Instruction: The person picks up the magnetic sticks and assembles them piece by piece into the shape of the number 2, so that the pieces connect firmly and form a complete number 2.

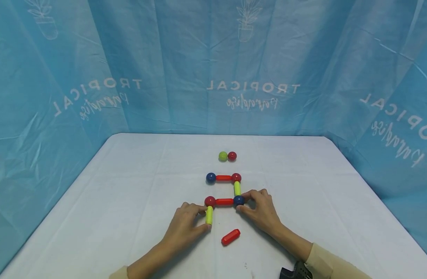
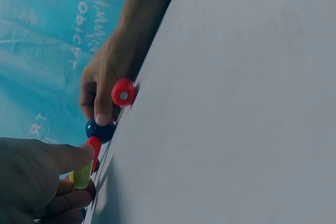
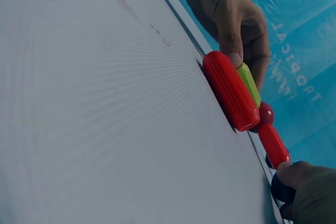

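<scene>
On the white table, red and yellow-green magnetic rods and coloured balls form a zigzag chain. My left hand (image 1: 187,224) pinches the yellow-green rod (image 1: 209,215) at the chain's near end, thumb at its lower tip and index finger near the red ball (image 1: 210,201). A red rod (image 1: 224,202) links that ball to a blue ball (image 1: 239,200), which my right hand (image 1: 262,211) holds between thumb and index finger. From there another yellow-green rod (image 1: 237,188) leads to a red ball (image 1: 236,177), then a red rod (image 1: 223,178) and a blue ball (image 1: 211,178).
A loose red rod (image 1: 230,237) lies between the forearms, close to the chain's near end. Farther back, a green ball (image 1: 223,156) and a red ball (image 1: 232,156) sit side by side. Blue printed curtains (image 1: 213,66) surround the table (image 1: 147,155).
</scene>
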Motion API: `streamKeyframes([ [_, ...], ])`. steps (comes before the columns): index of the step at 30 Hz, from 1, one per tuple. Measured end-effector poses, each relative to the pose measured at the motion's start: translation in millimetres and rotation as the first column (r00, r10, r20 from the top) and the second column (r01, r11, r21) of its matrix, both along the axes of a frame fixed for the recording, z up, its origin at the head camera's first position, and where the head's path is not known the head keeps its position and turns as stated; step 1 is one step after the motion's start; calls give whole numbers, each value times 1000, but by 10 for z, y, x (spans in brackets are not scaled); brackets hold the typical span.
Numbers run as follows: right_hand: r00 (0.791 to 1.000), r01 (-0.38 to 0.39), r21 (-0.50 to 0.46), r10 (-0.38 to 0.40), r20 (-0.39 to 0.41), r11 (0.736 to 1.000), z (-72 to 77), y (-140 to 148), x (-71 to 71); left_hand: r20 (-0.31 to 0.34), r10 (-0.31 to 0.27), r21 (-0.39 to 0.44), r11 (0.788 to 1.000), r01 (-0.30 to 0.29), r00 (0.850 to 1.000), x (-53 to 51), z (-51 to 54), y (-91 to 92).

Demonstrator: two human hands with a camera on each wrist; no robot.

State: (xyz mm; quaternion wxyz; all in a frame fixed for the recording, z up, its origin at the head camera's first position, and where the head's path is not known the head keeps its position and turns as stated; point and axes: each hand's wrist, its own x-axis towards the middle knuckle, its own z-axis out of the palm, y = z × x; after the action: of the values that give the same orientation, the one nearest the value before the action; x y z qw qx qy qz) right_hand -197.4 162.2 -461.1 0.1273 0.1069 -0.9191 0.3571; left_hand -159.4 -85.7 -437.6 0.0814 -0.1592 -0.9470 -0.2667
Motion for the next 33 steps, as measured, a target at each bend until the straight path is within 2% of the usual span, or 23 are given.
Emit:
streamKeyframes([
  [6,1000,1,-1,-1,0,1000,4,-1,2,-46,10,-50,999,-12,999,22,-9,32],
  [21,1000,5,8,-5,-3,1000,3,-14,4,-33,14,-45,999,-15,999,23,-6,5],
  [27,1000,2,15,-1,-12,1000,7,-8,-1,5,41,35,999,-42,999,-26,51,-17],
  [31,1000,6,9,-7,5,1000,6,-3,5,40,48,121,991,-52,998,-139,99,-27],
  [33,1000,7,7,-7,13,1000,1,-3,7,68,32,165,985,-43,997,-209,108,-34],
])
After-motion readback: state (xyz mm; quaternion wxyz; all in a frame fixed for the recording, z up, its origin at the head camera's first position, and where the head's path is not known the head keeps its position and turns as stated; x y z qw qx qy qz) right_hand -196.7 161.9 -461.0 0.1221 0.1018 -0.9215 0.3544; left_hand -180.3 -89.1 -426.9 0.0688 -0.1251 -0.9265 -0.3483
